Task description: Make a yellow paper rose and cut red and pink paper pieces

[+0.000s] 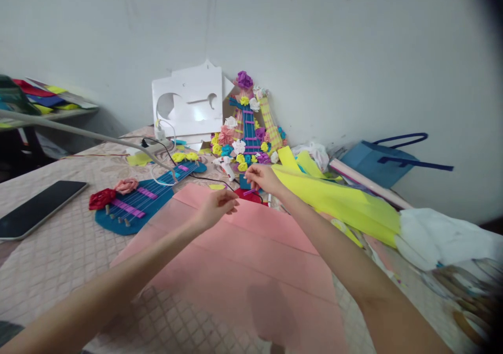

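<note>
Both my arms reach forward over a large pink paper sheet [251, 260] spread on the quilted table. My left hand [217, 206] hovers at the sheet's far edge with its fingers curled together; what they hold, if anything, is too small to make out. My right hand [260, 177] is a little farther on, pinching a small purple strip [249, 191] above a red piece [251, 196]. A white glue gun [225, 165] lies just beyond the hands. A flat blue paper guitar [145, 199] with purple bars and red and pink paper roses lies to the left.
A dark tablet [37, 207] lies at the left edge. Upright paper guitars decorated with flowers [247, 129] and white cut card [188, 105] lean on the wall. Yellow paper sheets [338, 197], a blue bag [373, 160], a rolled tube and white cloth [444, 239] crowd the right side. Cables cross the table.
</note>
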A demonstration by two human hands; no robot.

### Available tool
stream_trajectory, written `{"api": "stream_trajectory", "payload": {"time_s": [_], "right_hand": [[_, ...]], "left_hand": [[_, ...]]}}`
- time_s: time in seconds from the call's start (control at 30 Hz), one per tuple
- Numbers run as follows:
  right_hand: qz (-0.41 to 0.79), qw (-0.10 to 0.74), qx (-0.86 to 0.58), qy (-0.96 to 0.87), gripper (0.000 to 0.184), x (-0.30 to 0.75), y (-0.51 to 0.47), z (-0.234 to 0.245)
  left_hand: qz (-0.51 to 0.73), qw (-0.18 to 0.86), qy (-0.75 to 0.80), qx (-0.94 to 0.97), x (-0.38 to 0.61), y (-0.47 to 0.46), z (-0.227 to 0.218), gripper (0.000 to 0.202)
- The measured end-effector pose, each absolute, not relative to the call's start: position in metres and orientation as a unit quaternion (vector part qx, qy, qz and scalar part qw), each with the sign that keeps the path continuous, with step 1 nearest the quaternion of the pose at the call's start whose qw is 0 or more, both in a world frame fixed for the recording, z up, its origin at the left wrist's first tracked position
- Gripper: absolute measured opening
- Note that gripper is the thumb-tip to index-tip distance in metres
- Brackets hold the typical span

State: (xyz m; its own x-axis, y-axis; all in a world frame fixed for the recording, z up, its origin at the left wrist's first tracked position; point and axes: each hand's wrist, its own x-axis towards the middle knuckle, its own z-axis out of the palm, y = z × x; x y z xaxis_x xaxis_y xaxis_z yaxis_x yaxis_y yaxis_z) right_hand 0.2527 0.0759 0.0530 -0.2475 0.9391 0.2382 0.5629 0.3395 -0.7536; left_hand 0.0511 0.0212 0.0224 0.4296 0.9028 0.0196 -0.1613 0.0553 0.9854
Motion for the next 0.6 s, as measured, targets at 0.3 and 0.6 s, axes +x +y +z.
{"api": "stream_trajectory", "payload": {"time_s": [0.3, 0.6], "right_hand": [[0.428, 0.419, -0.454, -0.66, 0.033, 0.231, 0.008, 0.048], [0.556, 0.402, -0.432, -0.585, 0.061, 0.231, -0.017, 0.035]], "left_hand": [[0.414, 0.757, 0.301, 0.406, 0.069, 0.027, 0.027, 0.02], [0.4, 0.763, 0.298, 0.411, 0.077, 0.027, 0.018, 0.015]]}}
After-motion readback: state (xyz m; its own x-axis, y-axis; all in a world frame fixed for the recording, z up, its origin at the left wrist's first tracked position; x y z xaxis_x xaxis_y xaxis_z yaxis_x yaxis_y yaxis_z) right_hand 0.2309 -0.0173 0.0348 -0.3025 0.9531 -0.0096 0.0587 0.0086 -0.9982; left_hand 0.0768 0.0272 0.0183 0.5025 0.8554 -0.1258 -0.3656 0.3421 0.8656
